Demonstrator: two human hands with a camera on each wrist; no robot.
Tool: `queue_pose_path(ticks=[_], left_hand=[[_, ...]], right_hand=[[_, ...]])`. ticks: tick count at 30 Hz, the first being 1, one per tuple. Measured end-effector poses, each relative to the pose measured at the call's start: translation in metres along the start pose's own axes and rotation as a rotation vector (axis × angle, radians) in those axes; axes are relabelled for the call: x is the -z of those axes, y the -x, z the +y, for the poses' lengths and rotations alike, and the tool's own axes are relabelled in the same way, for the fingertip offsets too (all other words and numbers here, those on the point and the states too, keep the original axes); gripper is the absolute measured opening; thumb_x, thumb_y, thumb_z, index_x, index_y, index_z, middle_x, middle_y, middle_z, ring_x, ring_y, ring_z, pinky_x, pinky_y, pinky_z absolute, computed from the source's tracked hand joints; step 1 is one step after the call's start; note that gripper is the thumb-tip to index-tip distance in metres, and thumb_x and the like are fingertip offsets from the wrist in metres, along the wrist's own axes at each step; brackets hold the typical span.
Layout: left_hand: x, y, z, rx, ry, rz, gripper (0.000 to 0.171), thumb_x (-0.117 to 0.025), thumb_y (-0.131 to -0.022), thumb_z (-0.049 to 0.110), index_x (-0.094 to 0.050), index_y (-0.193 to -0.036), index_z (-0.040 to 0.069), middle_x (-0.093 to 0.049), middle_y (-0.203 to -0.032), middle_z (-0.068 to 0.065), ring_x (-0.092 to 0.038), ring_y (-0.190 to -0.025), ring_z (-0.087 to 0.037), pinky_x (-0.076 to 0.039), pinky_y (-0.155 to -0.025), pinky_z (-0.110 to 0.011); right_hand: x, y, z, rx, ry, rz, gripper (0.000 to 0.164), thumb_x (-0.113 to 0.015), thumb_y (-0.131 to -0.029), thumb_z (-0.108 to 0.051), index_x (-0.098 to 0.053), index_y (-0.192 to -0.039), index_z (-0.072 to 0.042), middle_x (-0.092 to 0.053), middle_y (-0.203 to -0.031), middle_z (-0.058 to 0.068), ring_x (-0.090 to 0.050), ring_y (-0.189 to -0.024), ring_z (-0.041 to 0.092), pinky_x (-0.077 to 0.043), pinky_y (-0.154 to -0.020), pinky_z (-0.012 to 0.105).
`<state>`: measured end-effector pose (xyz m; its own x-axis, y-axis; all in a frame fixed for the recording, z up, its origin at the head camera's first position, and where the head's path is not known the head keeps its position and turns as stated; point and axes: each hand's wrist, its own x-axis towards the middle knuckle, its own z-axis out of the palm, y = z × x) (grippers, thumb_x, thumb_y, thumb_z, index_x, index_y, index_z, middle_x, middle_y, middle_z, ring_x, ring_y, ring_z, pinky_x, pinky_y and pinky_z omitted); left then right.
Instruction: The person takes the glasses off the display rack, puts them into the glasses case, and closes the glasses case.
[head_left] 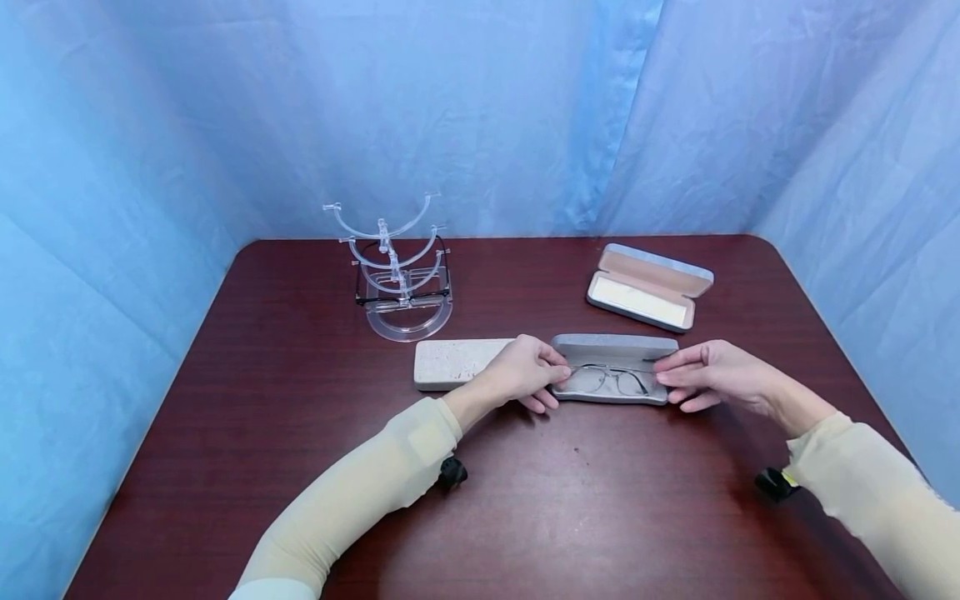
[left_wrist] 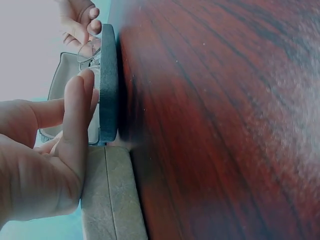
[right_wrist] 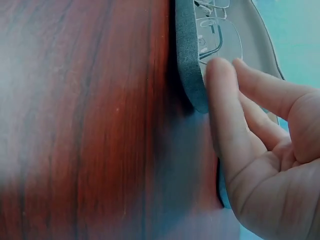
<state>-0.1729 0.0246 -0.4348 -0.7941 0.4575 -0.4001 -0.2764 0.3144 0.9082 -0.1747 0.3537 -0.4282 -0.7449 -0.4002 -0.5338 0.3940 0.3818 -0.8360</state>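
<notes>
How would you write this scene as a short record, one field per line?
Left hand: at left end of glasses; grip unclear
Right hand: at their right end; grip unclear
Glasses: inside open grey case
Closed case: left of grey case, partly covered by left hand
Back case: open, white piece inside
Stand: transparent, bears black glasses
Table: dark red

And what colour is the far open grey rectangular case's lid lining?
Pinkish beige lid lining, clearest in the head view.
</notes>
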Motion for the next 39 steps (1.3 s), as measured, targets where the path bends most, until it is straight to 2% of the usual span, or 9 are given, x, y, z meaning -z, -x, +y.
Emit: queue_pose_path(ticks=[2, 6, 15, 21, 29, 33, 36, 39], left_hand=[[0.000, 0.000, 0.000, 0.011, 0.018, -0.003, 0.019, -0.065, -0.100, 0.009, -0.069, -0.116, -0.002, -0.075, -0.092, -0.015, -0.070, -0.058, -0.019, -0.059, -0.051, -0.032], [0.001, 0.001, 0.001, 0.014, 0.041, -0.013, 0.022, -0.064, -0.100, 0.008, -0.067, -0.118, -0.004, -0.075, -0.093, -0.016, -0.072, -0.062, -0.022, -0.060, -0.052, -0.032], [0.003, 0.001, -0.001, 0.009, 0.063, -0.049, 0.040, -0.063, -0.102, 0.010, -0.055, -0.136, -0.010, -0.073, -0.104, -0.021, -0.075, -0.076, -0.031, -0.059, -0.051, -0.030], [0.003, 0.002, -0.001, 0.013, 0.041, -0.061, 0.044, -0.062, -0.102, 0.009, -0.051, -0.141, -0.010, -0.072, -0.108, -0.020, -0.075, -0.080, -0.032, -0.059, -0.051, -0.029], [0.004, 0.005, 0.004, 0.008, 0.031, -0.106, 0.046, -0.065, -0.101, 0.011, -0.053, -0.141, -0.006, -0.073, -0.111, -0.016, -0.075, -0.083, -0.027, -0.061, -0.056, -0.033], [0.011, 0.010, 0.007, -0.016, 0.027, -0.114, 0.040, -0.068, -0.099, 0.013, -0.059, -0.135, -0.005, -0.073, -0.109, -0.018, -0.075, -0.085, -0.028, -0.062, -0.059, -0.034], [0.019, 0.012, 0.009, -0.019, 0.015, -0.090, 0.034, -0.069, -0.099, 0.017, -0.064, -0.127, -0.002, -0.072, -0.110, -0.017, -0.074, -0.089, -0.030, -0.062, -0.062, -0.034], [0.029, 0.015, 0.012, 0.014, 0.056, -0.049, 0.053, -0.074, -0.096, 0.027, -0.054, -0.137, 0.000, -0.069, -0.116, -0.018, -0.072, -0.095, -0.035, -0.062, -0.069, -0.038]], right_hand=[[-0.001, -0.001, 0.000, -0.007, 0.053, 0.039, 0.052, -0.069, -0.098, -0.014, -0.052, -0.137, 0.016, -0.075, -0.099, 0.009, -0.072, -0.080, 0.016, -0.063, -0.072, 0.038], [0.000, -0.002, 0.000, -0.013, 0.083, 0.064, 0.051, -0.069, -0.099, -0.016, -0.053, -0.136, 0.016, -0.074, -0.095, 0.010, -0.072, -0.079, 0.016, -0.063, -0.070, 0.038], [0.002, -0.002, -0.002, -0.022, 0.023, 0.062, 0.032, -0.068, -0.099, -0.014, -0.067, -0.124, 0.005, -0.075, -0.098, 0.005, -0.071, -0.076, 0.014, -0.063, -0.070, 0.039], [0.003, -0.001, -0.002, -0.034, 0.025, 0.042, 0.035, -0.067, -0.100, -0.017, -0.065, -0.126, 0.005, -0.075, -0.101, 0.007, -0.071, -0.078, 0.015, -0.063, -0.072, 0.040], [0.015, 0.009, 0.001, -0.059, 0.072, -0.025, 0.048, -0.065, -0.101, -0.017, -0.054, -0.137, 0.012, -0.073, -0.107, 0.009, -0.072, -0.087, 0.023, -0.061, -0.080, 0.045], [0.021, 0.012, -0.002, -0.064, 0.069, 0.012, 0.059, -0.063, -0.102, -0.020, -0.040, -0.145, 0.014, -0.070, -0.118, 0.011, -0.071, -0.095, 0.026, -0.061, -0.081, 0.046], [0.024, 0.011, -0.008, -0.068, 0.079, 0.037, 0.068, -0.060, -0.104, -0.027, -0.027, -0.151, 0.011, -0.062, -0.131, 0.019, -0.069, -0.105, 0.028, -0.060, -0.083, 0.047], [0.025, 0.008, -0.014, -0.067, 0.080, 0.013, 0.074, -0.055, -0.106, -0.032, -0.018, -0.156, 0.006, -0.049, -0.145, 0.029, -0.065, -0.115, 0.031, -0.058, -0.088, 0.050]])
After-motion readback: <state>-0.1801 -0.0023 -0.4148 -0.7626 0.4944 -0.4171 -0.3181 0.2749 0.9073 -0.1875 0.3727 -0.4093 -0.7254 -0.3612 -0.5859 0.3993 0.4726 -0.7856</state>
